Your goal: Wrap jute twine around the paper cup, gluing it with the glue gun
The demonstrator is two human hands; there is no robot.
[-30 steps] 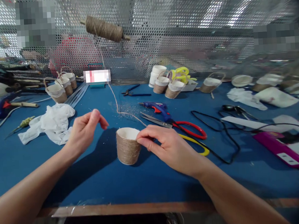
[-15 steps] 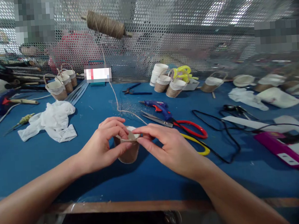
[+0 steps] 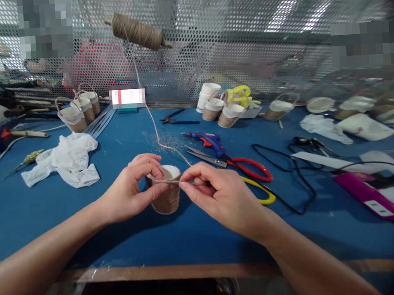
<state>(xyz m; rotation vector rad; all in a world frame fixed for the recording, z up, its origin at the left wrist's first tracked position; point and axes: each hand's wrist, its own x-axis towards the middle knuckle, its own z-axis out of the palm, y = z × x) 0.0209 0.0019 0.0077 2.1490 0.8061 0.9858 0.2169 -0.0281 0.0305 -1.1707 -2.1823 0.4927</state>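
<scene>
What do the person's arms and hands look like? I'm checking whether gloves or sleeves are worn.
Both arms are bare from the lower picture edge on: no sleeves show. The left hand and right hand wear no gloves, rings, watch or bands.

Your left hand [image 3: 131,194] and right hand [image 3: 220,195] meet at the cup [image 3: 164,191] on the table [image 3: 196,236]. Behind the cup lie the scissors [image 3: 238,165] and glue gun [image 3: 208,142], with the crumpled cloth [image 3: 66,160] to its left. From the cup's rim the twine [image 3: 153,123] runs up to the spool [image 3: 138,32] on the mesh screen [image 3: 243,38] at the table's back.

Brown twine-wrapped cup [image 3: 165,198], blue table [image 3: 122,134]
</scene>
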